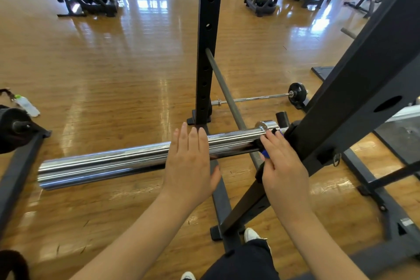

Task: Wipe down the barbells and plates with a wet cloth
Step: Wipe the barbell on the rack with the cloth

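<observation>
Left hand (189, 163) flat, fingers straight, over chrome sleeve (102, 163). Right hand (281, 166) at sleeve's collar end against blue cloth (265, 154); grip cannot be told.

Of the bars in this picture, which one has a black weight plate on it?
The thin barbell lying on the floor behind the rack upright; its black plate sits at its right end. The chrome sleeve under the hands and the leaning grey bar carry none.
</observation>
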The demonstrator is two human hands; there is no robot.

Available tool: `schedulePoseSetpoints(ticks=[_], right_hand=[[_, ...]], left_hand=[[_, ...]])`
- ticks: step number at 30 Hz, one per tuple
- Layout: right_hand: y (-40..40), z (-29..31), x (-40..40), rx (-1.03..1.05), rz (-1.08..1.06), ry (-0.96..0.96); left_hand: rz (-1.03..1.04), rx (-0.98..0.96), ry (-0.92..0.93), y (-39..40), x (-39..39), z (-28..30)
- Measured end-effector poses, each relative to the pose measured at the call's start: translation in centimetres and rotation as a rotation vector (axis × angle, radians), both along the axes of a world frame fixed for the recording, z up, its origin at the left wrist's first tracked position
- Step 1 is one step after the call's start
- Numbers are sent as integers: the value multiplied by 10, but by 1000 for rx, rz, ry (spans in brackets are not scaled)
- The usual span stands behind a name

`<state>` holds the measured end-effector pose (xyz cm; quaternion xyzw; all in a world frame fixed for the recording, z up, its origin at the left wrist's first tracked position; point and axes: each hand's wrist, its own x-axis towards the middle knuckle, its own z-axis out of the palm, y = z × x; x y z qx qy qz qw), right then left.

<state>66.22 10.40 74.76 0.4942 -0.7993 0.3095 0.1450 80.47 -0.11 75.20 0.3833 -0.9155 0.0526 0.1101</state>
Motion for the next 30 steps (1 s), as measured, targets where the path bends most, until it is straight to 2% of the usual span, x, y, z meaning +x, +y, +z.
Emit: schedulePoseSetpoints(ticks=[3,8,12,17,24,30], right_hand=[[-3,9,4,-40,14,1],[-33,3,-12,15,20,56],[-21,-3,-11,-6,23,81],[-19,2,-13,-61,47,0],[-20,-10,-11,-22,40,101],[-12,5,-6,-72,34,17]], left_hand=[[17,9,-7,9,3,-3],[19,32,-25,11,4,-1],[10,58,-43,12,3,0],[-13,105,-50,-2,-4,20],[-67,-62,-173,-21,-15,13],[-76,-112,-62,-24,-16,2]])
